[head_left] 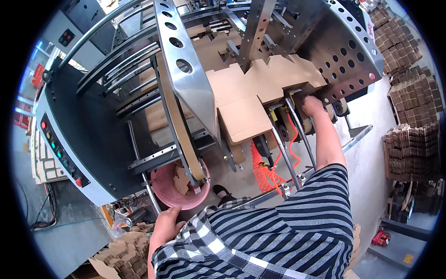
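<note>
A: ok so where's the cardboard blank (246, 109), and how would you grab it?

B: It's lying over the front edge of the cardboard machine (88, 125), between the slanted steel plate (193, 88) and the perforated guard (344, 56). Looks like plain brown board, so I'd guess light and fairly stiff, dry rather than slippery. The narrow flaps and creases would probably bend first. I'd take the broad square panel at the front by its two side edges, and leave the notched bits alone.

A: And the hands?

B: Right hand (313, 106) is just below the blank's right-hand flap, near that front edge. Its fingers look curled, but the tips are out of sight, so can't tell if they're holding anything. Left hand (167, 225) is down by the near rim of the pink basket (162, 188), fingers loosely extended, thumb apart, nothing visible in them. Can't say if it touches the rim.

A: Anything else you can't make out?

B: Yeah, the steel upright (253, 32) covers part of the blank, and its far side gets lost among the brackets. Can't tell if it's one sheet or several, tbh.
</note>
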`<state>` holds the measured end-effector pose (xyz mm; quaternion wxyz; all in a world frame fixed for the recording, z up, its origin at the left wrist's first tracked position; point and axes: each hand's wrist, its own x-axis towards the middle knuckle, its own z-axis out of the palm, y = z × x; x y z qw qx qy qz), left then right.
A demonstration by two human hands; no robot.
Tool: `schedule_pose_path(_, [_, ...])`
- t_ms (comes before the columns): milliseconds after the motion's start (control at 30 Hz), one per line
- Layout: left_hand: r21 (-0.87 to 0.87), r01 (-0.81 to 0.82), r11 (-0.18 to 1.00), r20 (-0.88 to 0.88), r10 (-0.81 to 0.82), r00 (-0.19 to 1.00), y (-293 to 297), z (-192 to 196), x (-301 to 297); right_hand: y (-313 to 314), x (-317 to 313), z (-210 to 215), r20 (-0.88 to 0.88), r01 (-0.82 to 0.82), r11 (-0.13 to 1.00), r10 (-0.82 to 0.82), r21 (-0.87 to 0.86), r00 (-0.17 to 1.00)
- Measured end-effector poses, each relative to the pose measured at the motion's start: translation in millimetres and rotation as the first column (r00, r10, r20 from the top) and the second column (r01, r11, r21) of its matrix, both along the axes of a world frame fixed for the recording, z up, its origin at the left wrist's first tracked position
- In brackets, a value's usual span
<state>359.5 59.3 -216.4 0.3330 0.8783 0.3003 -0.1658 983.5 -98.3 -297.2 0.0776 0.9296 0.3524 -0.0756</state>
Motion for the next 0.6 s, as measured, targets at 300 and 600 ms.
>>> schedule_pose_path(300, [-0.009,0.101,0.995,0.009,-0.101,0.995,4.1,-4.4,8.6,5.2,9.0,3.9,-0.030,0.054,0.998,-0.054,0.017,0.998])
schedule_pose_path(600, [0.007,0.096,0.995,0.021,-0.096,0.995,4.0,-14.4,1.4,-3.2,17.1,35.4,0.080,-0.005,1.000,0.004,0.014,0.997])
